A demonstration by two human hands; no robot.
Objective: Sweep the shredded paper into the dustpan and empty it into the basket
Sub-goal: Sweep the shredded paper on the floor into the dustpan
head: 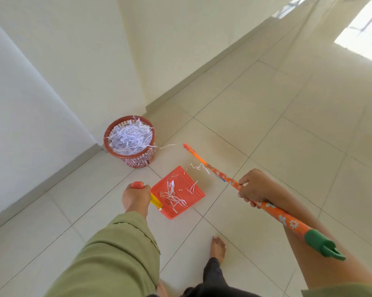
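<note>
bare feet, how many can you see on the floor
2. One bare foot rests on the tiles below the dustpan. Part of a second foot shows at the bottom edge beside the green sleeve, mostly hidden.

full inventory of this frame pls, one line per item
basket: 1, red-brown, by the wall corner, heaped with white shredded paper
dustpan: 1, orange with yellow handle, on the floor, a few shreds in it
loose shreds: a few, white, on the floor beside the broom stick and near the basket
broom: 1, orange floral stick, green end cap
floor: cream tiles
foot: 1, bare
left hand: grips dustpan handle, green sleeve
right hand: grips broom stick
</note>
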